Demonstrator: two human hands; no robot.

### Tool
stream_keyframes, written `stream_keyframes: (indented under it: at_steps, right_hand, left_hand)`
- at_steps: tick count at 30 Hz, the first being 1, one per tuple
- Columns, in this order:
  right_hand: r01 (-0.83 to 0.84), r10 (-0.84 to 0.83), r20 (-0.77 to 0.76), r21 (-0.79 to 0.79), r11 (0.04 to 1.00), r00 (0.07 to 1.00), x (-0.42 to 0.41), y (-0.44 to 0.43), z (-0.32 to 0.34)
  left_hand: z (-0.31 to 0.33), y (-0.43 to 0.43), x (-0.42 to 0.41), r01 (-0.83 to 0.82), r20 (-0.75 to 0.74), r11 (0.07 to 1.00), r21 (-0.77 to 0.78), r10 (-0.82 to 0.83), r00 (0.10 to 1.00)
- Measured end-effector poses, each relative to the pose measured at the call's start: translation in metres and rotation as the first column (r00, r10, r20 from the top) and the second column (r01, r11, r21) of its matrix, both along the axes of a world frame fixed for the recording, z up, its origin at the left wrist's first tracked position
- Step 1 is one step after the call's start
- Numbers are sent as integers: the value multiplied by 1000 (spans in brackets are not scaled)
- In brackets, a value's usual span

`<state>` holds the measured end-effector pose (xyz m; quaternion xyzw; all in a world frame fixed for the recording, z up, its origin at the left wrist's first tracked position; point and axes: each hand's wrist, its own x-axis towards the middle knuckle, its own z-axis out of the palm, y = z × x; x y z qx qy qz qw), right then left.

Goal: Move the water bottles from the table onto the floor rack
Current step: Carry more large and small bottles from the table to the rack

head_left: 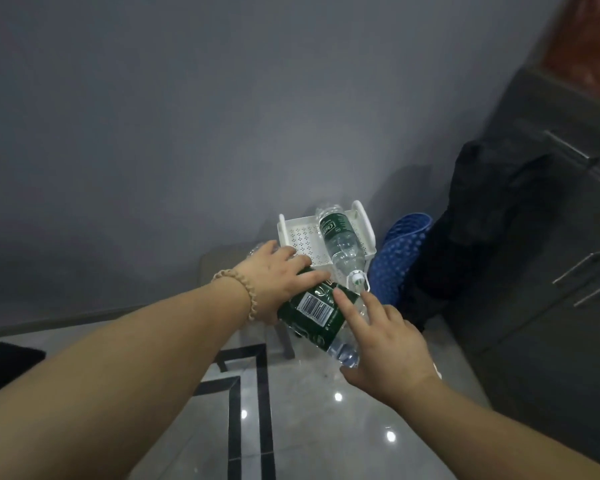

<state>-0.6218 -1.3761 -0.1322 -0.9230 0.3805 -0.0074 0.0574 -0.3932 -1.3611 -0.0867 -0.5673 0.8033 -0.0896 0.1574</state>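
A white perforated rack [300, 237] stands on the floor against the grey wall. One clear water bottle with a green label [340, 242] lies on its right side, white cap toward me. A second green-labelled bottle [314, 311] lies tilted over the rack's near edge, held by both hands. My left hand [278, 271], with a bead bracelet at the wrist, grips its far end. My right hand [385, 336] holds its near end, forefinger stretched along the label. The table is out of view.
A blue dotted mat [400, 249] leans right of the rack, beside a black bag [478, 230] and a grey cabinet [551, 237] with bar handles. Glossy grey floor tiles with black inlay lines [264, 403] lie below my arms. A dark mat [4, 362] is at left.
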Motion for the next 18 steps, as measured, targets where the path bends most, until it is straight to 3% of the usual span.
stream_keyframes:
  at_steps: [13,18]
  right_hand:
    - [97,-101,1,260,961,995,83,-148,-66]
    - [167,-168,-19,267,949,986,114,-184,-85]
  left_hand:
    - [-60,-183,74,44,-13,969,243,-42,999]
    - [-86,-242,100,97,-35,950,297,-91,995]
